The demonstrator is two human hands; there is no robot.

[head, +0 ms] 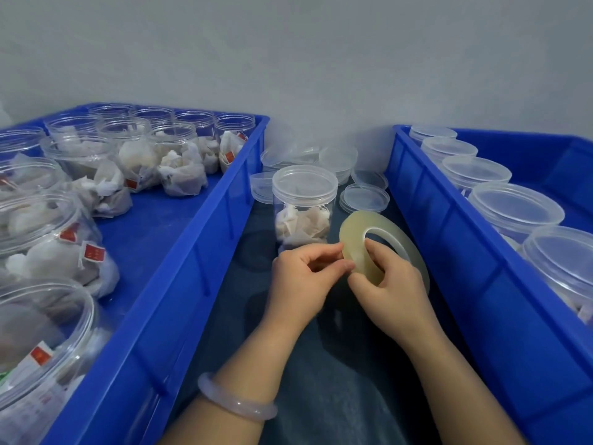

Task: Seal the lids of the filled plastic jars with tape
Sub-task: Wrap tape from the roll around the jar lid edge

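Note:
A clear plastic jar (303, 207) with its lid on and white tea bags inside stands on the dark table between two blue crates. Just in front of it, my right hand (390, 284) holds a thin, wide roll of clear tape (356, 232), with fingers curled through its centre hole. My left hand (303, 277) pinches at the roll's edge with thumb and forefinger, right beside the right hand's fingertips. Both hands hover a little above the table, near the jar's base.
The left blue crate (205, 239) holds several open jars filled with tea bags. The right blue crate (449, 239) holds several lidded jars in a row. Loose clear lids (364, 199) lie behind the jar near the wall. A pale bangle (234, 403) circles my left wrist.

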